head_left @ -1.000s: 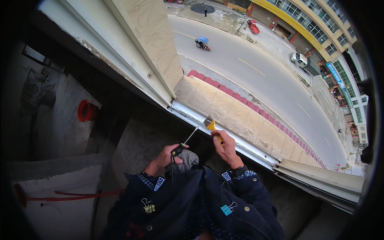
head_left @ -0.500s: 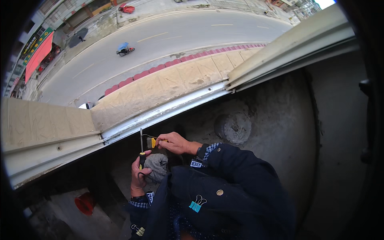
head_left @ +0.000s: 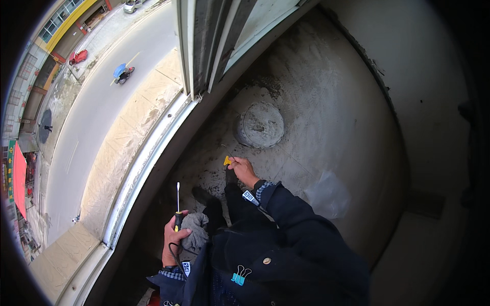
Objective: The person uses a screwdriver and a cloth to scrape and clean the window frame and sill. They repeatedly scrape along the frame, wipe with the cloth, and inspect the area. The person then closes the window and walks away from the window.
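hands (head_left: 170, 244) (head_left: 244, 171) closed | left: screwdriver (head_left: 178, 219), grey cloth (head_left: 195, 230) | right: yellow tool (head_left: 227, 161) | printed white sleeve tags (head_left: 250, 197)

Two hands: a bare left hand (head_left: 171, 242) between 7 and 8 o'clock from the centre of the view, and a bare right hand (head_left: 246, 172) close in at 6. One black-and-yellow-handled screwdriver with a metal shaft (head_left: 178, 219) at 8. One small yellow hand tool (head_left: 227, 160), near the centre. One crumpled grey cloth (head_left: 194, 232) at 7. One round, grey-crusted bucket-like object (head_left: 263, 125) at 1. One translucent plastic sheet (head_left: 329, 196) at 4. Two white patterned tags, one on the left cuff (head_left: 186, 268), one on the right cuff (head_left: 250, 197). Three vehicles: one blue-canopied motorcycle (head_left: 121, 72) and one red vehicle (head_left: 78, 57) at 10, one whitish car (head_left: 131, 6) at 11.
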`<act>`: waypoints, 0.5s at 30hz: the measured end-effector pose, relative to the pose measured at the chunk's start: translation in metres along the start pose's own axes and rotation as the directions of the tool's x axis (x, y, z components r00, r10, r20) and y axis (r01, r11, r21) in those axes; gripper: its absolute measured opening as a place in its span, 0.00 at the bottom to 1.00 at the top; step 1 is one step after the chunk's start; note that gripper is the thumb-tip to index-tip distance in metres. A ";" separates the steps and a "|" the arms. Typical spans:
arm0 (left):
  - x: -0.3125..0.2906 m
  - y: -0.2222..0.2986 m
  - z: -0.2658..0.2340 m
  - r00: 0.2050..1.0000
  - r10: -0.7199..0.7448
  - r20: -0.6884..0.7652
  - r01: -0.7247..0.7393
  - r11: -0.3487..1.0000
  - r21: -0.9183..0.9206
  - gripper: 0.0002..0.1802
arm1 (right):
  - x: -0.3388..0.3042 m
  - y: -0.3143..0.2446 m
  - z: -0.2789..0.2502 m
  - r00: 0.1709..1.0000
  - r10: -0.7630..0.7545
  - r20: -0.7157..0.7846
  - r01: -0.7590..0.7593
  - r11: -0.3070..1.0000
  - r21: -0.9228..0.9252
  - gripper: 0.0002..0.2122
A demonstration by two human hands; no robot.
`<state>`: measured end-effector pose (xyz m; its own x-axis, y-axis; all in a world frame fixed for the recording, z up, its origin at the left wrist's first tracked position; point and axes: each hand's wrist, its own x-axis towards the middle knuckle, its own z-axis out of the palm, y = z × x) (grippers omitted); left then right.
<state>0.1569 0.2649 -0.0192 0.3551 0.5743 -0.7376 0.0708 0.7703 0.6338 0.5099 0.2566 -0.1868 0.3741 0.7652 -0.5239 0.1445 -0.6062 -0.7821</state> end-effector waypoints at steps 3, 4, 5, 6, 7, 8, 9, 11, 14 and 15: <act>0.024 0.007 0.022 0.994 -0.107 -0.020 0.109 0.987 0.116 0.42 | 0.041 0.052 -0.036 0.971 0.121 -0.206 -0.091 0.985 0.148 0.15; 0.033 0.005 0.032 0.992 -0.130 -0.005 0.130 0.991 0.029 0.40 | 0.055 0.069 -0.047 0.960 0.131 -0.249 -0.083 0.978 0.192 0.15; 0.042 0.005 0.041 0.989 -0.147 -0.003 0.147 0.988 0.050 0.39 | 0.066 0.087 -0.057 0.940 0.172 -0.296 -0.110 0.970 0.216 0.15; 0.053 0.003 0.051 0.981 -0.193 -0.008 0.193 0.980 0.055 0.38 | 0.082 0.103 -0.072 0.932 0.213 -0.294 -0.161 0.968 0.191 0.16; 0.065 0.000 0.062 0.974 -0.226 -0.012 0.227 0.972 0.063 0.37 | 0.099 0.118 -0.085 0.936 0.192 -0.295 -0.120 0.962 0.244 0.16; 0.077 -0.007 0.074 0.978 -0.209 0.005 0.209 0.978 0.022 0.35 | 0.113 0.132 -0.096 0.932 0.197 -0.303 -0.122 0.961 0.249 0.16; 0.090 -0.014 0.085 0.968 -0.249 0.017 0.250 0.968 -0.038 0.33 | 0.128 0.146 -0.103 0.919 0.240 -0.312 -0.162 0.953 0.255 0.16; 0.116 -0.025 0.098 0.947 -0.321 0.014 0.319 0.945 0.070 0.31 | 0.155 0.173 -0.113 0.909 0.235 -0.345 -0.120 0.939 0.322 0.15; 0.145 -0.038 0.110 0.917 -0.399 -0.005 0.386 0.884 0.264 0.31 | 0.194 0.208 -0.123 0.910 0.243 -0.337 -0.082 0.900 0.429 0.15; 0.150 -0.044 0.113 0.920 -0.391 0.003 0.374 0.882 0.286 0.31 | 0.200 0.218 -0.126 0.901 0.317 -0.294 -0.165 0.881 0.444 0.15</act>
<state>0.3125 0.2863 -0.1316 0.3016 0.2261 -0.9262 0.4624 0.8149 0.3495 0.7312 0.2496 -0.4199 0.6528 0.4335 -0.6212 -0.3416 -0.5636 -0.7522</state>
